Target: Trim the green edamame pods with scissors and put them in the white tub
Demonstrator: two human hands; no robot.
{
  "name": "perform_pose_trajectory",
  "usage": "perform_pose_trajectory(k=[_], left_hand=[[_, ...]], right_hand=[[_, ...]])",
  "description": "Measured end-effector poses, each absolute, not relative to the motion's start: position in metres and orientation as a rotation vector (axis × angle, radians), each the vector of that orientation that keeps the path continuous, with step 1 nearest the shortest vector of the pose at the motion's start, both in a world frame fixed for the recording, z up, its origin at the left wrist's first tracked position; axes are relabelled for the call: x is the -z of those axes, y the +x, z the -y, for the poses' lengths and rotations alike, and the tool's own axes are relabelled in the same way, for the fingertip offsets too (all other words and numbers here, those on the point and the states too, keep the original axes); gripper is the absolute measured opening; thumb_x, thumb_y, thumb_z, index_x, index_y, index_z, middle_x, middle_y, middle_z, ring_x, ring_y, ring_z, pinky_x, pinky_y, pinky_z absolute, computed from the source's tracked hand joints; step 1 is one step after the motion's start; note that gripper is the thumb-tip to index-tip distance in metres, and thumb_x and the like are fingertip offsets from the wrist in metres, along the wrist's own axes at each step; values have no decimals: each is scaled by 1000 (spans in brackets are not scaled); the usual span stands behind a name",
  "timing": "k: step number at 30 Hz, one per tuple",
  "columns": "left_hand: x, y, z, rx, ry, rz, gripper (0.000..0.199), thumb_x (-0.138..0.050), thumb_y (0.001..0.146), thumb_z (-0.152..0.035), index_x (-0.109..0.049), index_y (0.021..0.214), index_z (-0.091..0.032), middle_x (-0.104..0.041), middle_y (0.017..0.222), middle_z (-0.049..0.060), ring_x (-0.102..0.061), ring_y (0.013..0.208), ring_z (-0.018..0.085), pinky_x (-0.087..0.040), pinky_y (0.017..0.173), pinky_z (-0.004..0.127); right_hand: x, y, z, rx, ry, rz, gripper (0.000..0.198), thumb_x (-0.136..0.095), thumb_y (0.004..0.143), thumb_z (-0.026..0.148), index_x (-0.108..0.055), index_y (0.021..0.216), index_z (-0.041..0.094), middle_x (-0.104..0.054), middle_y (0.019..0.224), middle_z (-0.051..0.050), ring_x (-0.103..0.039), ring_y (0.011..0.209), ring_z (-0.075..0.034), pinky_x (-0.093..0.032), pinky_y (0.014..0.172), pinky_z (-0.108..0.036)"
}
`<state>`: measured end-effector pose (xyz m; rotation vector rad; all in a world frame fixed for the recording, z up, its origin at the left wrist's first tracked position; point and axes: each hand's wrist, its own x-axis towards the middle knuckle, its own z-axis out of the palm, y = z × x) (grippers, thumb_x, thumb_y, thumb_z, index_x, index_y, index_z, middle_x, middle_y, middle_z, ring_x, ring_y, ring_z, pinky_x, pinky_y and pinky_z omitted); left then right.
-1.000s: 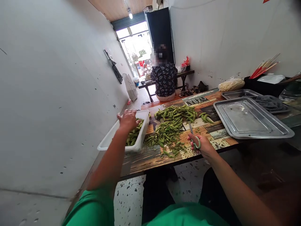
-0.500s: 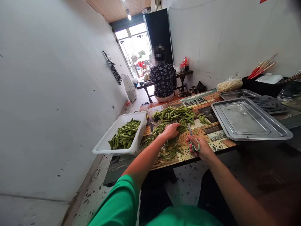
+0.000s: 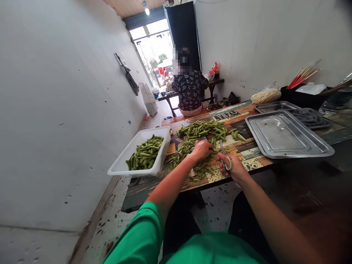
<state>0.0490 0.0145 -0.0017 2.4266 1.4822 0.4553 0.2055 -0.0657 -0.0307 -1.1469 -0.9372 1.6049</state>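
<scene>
Here, the left hand (image 3: pixel 202 150) is low over the middle of the patterned table (image 3: pixel 249 145), its fingers bent down among the green pods; whether they pinch a pod or merely touch some, I cannot tell. The right hand (image 3: pixel 231 167) is closed around the handles of a pair of scissors (image 3: pixel 222 147), near the table's front edge; the blades point away from the person, towards the pods.

A long pile of pods (image 3: pixel 202 129) lies beyond the left hand; a looser heap of green bits (image 3: pixel 202 171) spreads under and in front of it; a small cluster of pods (image 3: pixel 236 134) sits apart, to the right of the pile. At the table's left end stands a white tub (image 3: pixel 161 161), partly filled with tub pods (image 3: pixel 147 152); on the right a metal tray (image 3: pixel 286 135) lies flat, with a dark cloth (image 3: pixel 308 116) just behind it; farther back, red-ended sticks (image 3: pixel 298 77) lean in a black box (image 3: pixel 295 96); beyond the table, a person (image 3: pixel 189 91) in a leaf-patterned top sits with their back turned.
</scene>
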Motion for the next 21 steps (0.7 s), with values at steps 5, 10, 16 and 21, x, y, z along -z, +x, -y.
perform_pose_trajectory(k=[5, 10, 16, 21], left_hand=[[-11, 35, -13, -702, 2129, -1390, 27, -56, 78, -32, -73, 91, -16, -68, 80, 4, -57, 73, 14, -41, 70, 24], [-20, 22, -7, -668, 2091, -1255, 30, -59, 75, -36, -73, 89, -13, -68, 75, 2, -53, 65, 11, -39, 64, 22], [-33, 15, -3, -506, 2208, -1141, 26, -59, 74, -33, -74, 81, -13, -61, 63, -1, -46, 57, 9, -35, 57, 20], [-37, 12, -2, -430, 2169, -1070, 20, -63, 72, -30, -73, 76, -13, -60, 61, -2, -45, 58, 8, -34, 58, 20]], right_hand=[[24, 208, 70, -1571, -1239, 1161, 38, -74, 64, 50, -58, 71, 16, -54, 46, 3, -51, 37, -10, -28, 26, -17], [16, 209, 70, -1502, -1279, 1358, 33, -74, 64, 47, -61, 68, 17, -54, 47, 3, -51, 38, -10, -34, 33, -19], [23, 204, 67, -1449, -1282, 1391, 34, -73, 64, 48, -65, 72, 17, -52, 45, 4, -49, 37, -10, -39, 38, -20], [27, 206, 69, -1405, -1254, 1477, 35, -70, 67, 50, -59, 62, 17, -51, 41, 4, -48, 36, -10, -38, 38, -20]])
